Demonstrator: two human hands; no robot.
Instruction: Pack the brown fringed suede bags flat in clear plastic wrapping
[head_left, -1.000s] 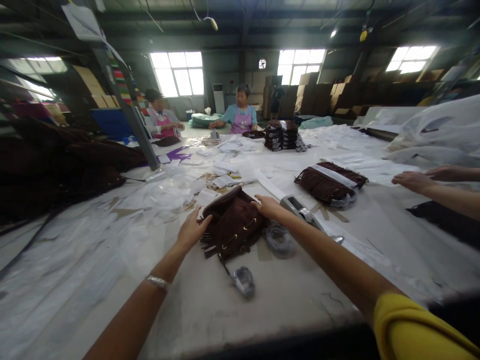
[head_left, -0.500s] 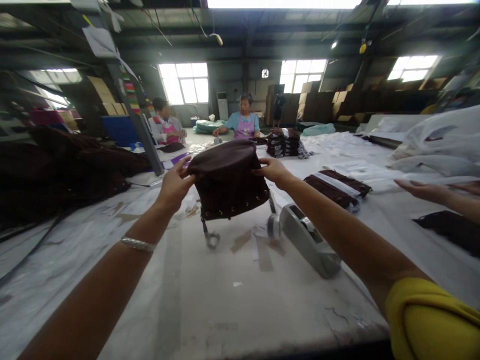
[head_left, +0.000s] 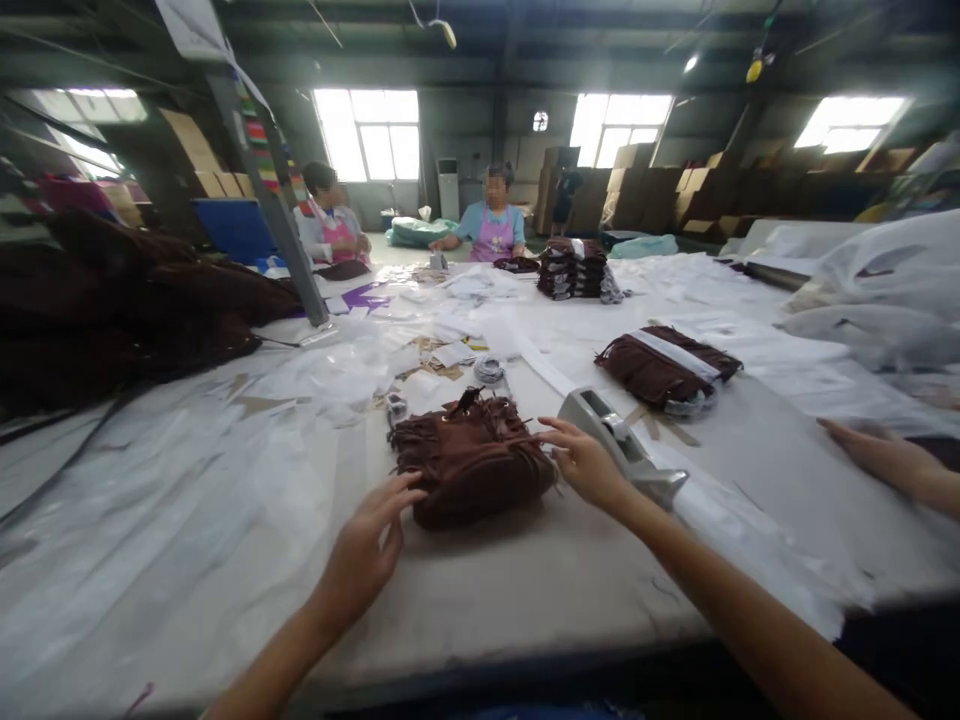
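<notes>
A brown bag point(head_left: 480, 465) with fringed sides and metal eyelets lies on the white table in front of me. My left hand point(head_left: 367, 535) is at its near left side, fingers extended and fingertips against the edge, not wrapped round it. On the opposite side, my right hand point(head_left: 589, 465) has its fingers stretched toward the fringe, apart, touching the bag's right edge. A grey tape dispenser point(head_left: 626, 450) stands just beyond my right hand. The bag's underside is hidden.
A banded brown fringed bag point(head_left: 667, 365) lies to the right, and a stack of similar bags point(head_left: 574, 270) farther back. Another person's hand point(head_left: 885, 455) is at the right. Two people sit across the table point(head_left: 750, 500). A metal post point(head_left: 289, 240) rises at left.
The bag has come down from mid-air onto the table and now lies with its fringe and eyelet side showing. My hands have lowered with it and loosened their hold.
</notes>
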